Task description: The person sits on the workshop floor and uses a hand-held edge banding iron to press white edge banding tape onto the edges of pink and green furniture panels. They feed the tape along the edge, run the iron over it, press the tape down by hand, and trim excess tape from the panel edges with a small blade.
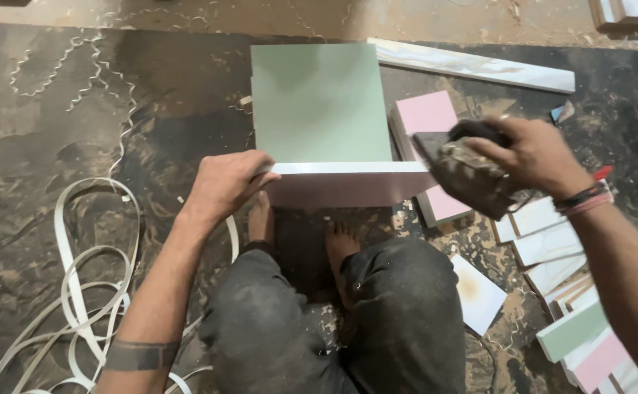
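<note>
A green laminated board (322, 101) stands on edge in front of me, its white top edge (348, 168) facing up and its pink near face (341, 191) turned to me. My left hand (225, 184) grips the board's left end at the top edge. My right hand (530, 153) holds a dirty, glue-caked tool (465, 171) with a flat dark blade, just off the board's right end. My bare feet (337, 244) rest on the floor below the board.
A pink board (428, 117) lies behind the right end. A long white marbled strip (472, 67) lies at the back. Stacked green, pink and white pieces (574, 321) sit at right. White edge-band coils (78, 292) litter the dark floor at left.
</note>
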The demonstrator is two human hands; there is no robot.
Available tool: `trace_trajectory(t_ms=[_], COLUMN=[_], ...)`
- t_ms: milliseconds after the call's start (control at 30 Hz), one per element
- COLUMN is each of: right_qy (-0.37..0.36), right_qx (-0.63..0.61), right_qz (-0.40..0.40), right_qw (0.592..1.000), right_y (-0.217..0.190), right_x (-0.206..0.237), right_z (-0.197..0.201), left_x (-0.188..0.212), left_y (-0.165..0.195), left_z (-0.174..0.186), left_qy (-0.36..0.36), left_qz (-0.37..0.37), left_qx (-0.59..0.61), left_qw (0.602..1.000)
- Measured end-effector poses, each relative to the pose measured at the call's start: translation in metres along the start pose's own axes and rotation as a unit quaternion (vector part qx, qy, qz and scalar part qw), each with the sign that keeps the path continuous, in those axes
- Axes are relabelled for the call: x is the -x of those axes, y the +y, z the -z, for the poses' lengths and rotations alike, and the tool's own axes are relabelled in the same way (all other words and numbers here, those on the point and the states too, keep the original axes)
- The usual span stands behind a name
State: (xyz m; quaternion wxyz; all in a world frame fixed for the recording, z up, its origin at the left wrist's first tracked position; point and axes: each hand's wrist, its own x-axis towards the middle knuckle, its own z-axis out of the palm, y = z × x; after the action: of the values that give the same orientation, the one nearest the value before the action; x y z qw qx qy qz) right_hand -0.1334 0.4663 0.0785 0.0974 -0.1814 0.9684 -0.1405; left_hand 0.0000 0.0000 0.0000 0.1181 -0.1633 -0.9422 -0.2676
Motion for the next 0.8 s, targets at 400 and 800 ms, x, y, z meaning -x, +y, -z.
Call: trace_trajectory(t_ms=[400, 800], right_qy=[-0.096, -0.007], right_qx=[-0.018, 0.027], right_qz=[0.053, 0.225], right_qw=[0.994, 0.974], right_y=[-0.064, -0.166], right_x=[-0.028, -0.053], right_z=[-0.017, -0.049], left_x=[0.009, 0.004], left_y=[-0.009, -0.02], left_z=[0.003, -0.021], left_qy=[-0.007, 0.008], left_qz=[0.042, 0.093], left_qx=[0.054, 0.094], left_qw=[0.998, 0.991])
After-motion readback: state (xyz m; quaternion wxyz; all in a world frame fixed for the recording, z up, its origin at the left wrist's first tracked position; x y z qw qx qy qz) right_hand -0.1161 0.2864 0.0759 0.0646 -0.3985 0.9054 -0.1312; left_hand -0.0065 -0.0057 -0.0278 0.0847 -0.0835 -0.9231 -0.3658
